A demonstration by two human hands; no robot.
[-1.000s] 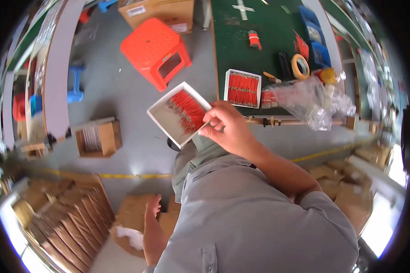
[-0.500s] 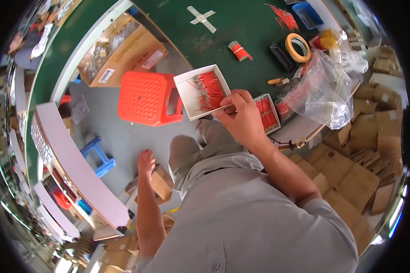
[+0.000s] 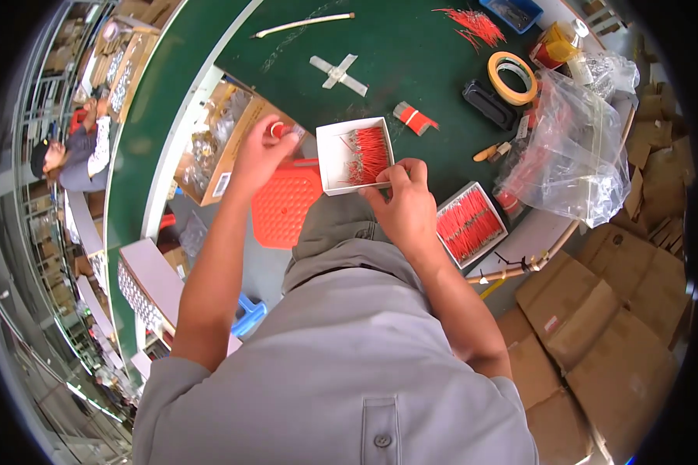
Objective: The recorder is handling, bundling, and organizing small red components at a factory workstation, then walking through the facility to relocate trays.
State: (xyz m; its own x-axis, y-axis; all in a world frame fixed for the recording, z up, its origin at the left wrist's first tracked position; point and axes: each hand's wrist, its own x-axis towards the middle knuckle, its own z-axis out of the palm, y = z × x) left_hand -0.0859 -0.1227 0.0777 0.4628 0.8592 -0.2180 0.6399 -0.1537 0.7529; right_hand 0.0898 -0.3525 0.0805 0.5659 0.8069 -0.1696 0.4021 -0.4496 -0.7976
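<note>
My right hand pinches the near right edge of a white cardboard box. Thin red wires with pale ends lie along the box's right side, and its left side shows bare white bottom. Left of the box, my left hand is raised with its fingers closed on a small bundle of red wires, slightly blurred and partly hidden by the fingers. A second white box, filled with rows of red wires, sits right of my right hand. Another banded bundle of red wires lies on the green table beyond.
The green table holds a tape roll, a black tray-like object, loose red wires and a clear plastic bag. A red stool and a carton stand at left. Another person is far left.
My left hand has come up from low on the left to beside the box and now holds a red wire bundle. My right hand still grips the box. The view has shifted.
</note>
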